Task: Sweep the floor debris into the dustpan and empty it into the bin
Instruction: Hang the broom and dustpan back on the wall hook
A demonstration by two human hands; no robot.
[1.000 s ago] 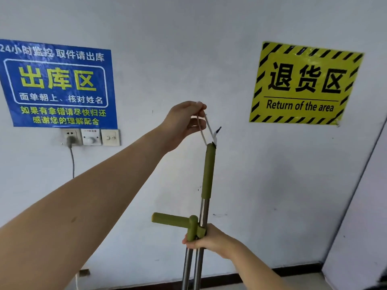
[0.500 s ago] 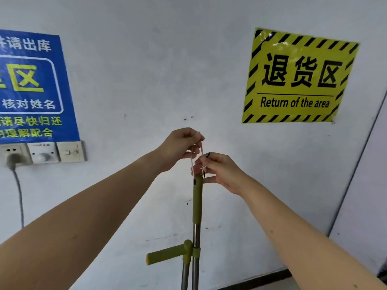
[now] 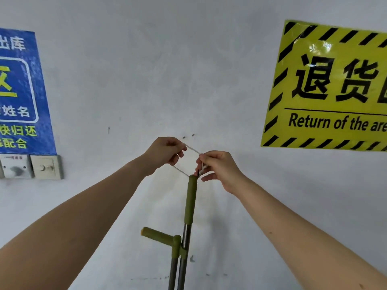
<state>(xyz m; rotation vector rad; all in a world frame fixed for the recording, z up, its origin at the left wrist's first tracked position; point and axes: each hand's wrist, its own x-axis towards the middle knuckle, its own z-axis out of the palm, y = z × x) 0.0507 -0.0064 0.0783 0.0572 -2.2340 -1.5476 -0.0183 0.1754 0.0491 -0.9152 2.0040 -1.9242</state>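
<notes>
Two metal poles stand upright against the grey wall: the broom handle (image 3: 191, 197) with a long olive-green grip, and beside it the dustpan handle (image 3: 159, 235) with a short green grip sticking out to the left. A white string loop (image 3: 193, 149) is tied to the top of the broom handle. My left hand (image 3: 165, 151) pinches the upper end of the loop. My right hand (image 3: 217, 170) pinches the loop just above the grip's top. The loop is stretched open between both hands. The broom head, dustpan tray and bin are out of view.
A blue sign (image 3: 19, 97) hangs on the wall at the left, with a switch (image 3: 46, 167) and another wall plate (image 3: 15, 166) below it. A yellow and black "Return of the area" sign (image 3: 333, 86) hangs at the right. Small dark marks (image 3: 188, 136) dot the wall above my hands.
My right hand left the lower clip and rose to the string at the handle's top. Both hands now pull the loop apart. The view has moved closer to the wall and tilted up.
</notes>
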